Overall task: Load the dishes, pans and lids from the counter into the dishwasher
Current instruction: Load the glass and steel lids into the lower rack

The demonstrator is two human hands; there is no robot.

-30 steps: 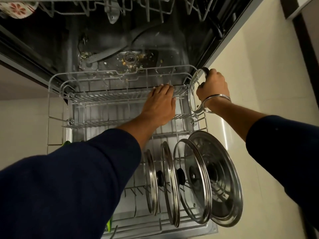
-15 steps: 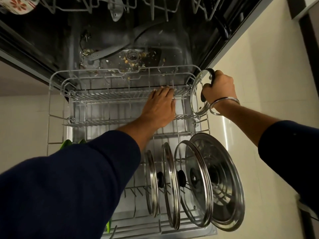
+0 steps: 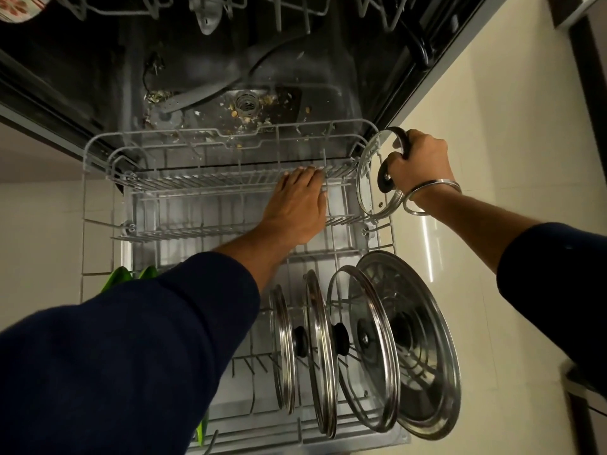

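Note:
The lower dishwasher rack (image 3: 98, 198) is pulled out in front of me. My right hand (image 3: 418, 162) grips the black handle of a small glass lid (image 3: 366, 182), held upright at the rack's far right corner. My left hand (image 3: 297, 205) lies flat with straight fingers on the folding tines in the rack's back row. Several steel-rimmed lids (image 3: 320, 353) stand on edge in the near right part of the rack, the largest steel lid (image 3: 423, 349) leaning at the right edge.
The open tub (image 3: 230, 70) shows a spray arm and food scraps round the drain. The upper rack (image 3: 295, 8) hangs above, with a floral dish (image 3: 19, 6) at top left. Green items (image 3: 128, 277) sit at the rack's left. Pale floor tiles lie to the right.
The small glass lid has tilted and shifted slightly to the right in my right hand, showing more of its face. My left hand stays on the tines.

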